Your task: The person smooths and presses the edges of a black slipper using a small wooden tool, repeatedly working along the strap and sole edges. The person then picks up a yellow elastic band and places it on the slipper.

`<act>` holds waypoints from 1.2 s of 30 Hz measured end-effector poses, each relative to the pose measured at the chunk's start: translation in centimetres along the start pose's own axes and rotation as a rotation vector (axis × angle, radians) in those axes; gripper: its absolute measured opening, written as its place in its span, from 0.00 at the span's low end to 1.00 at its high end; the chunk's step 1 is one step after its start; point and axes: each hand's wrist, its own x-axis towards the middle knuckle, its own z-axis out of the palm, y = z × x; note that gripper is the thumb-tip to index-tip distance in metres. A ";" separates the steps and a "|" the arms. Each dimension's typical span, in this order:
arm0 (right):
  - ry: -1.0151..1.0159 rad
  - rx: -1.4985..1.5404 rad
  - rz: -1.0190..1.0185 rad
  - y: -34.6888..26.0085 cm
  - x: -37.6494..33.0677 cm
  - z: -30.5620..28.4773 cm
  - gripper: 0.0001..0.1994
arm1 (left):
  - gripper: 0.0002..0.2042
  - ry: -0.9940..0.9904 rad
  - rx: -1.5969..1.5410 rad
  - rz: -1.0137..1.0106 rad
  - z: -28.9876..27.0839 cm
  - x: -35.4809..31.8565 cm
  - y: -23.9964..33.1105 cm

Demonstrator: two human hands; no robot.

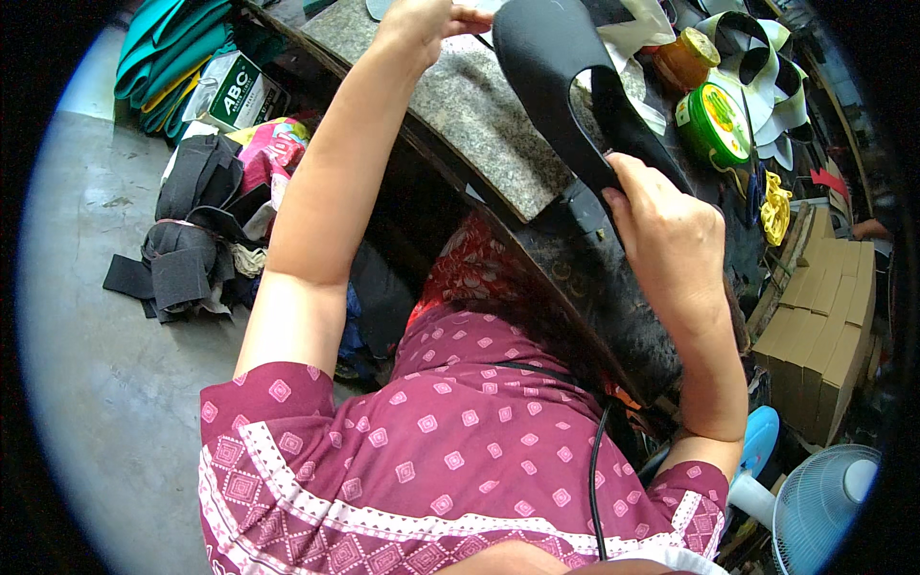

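Observation:
My right hand [666, 225] is closed on a curved black shoe upper [541, 67], with the thumb on the near end of one of its arms. This smooth, leather-like piece bends round an open gap and rises over the worktable. At the top edge of the picture is my left hand [419, 34], partly cut off. Its visible fingers stretch toward the broad far end of the upper, their tips beside its left edge. Whether they touch it I cannot tell. Under both hands lies a speckled grey stone slab [470, 125] on the dark table.
Right of the slab are a green round tub [717, 125], an amber jar [687, 59], scissors [753, 182] and yellow bands [775, 209]. Stacked cardboard [819, 316] and a fan [824, 508] stand at right. Black fabric bundles [182, 254] and folded green sheets [168, 48] lie at left.

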 end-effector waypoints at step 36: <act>-0.203 0.052 0.042 0.0 -4.2 5.5 0.44 | 0.09 0.143 0.433 0.824 4.4 -12.8 -6.0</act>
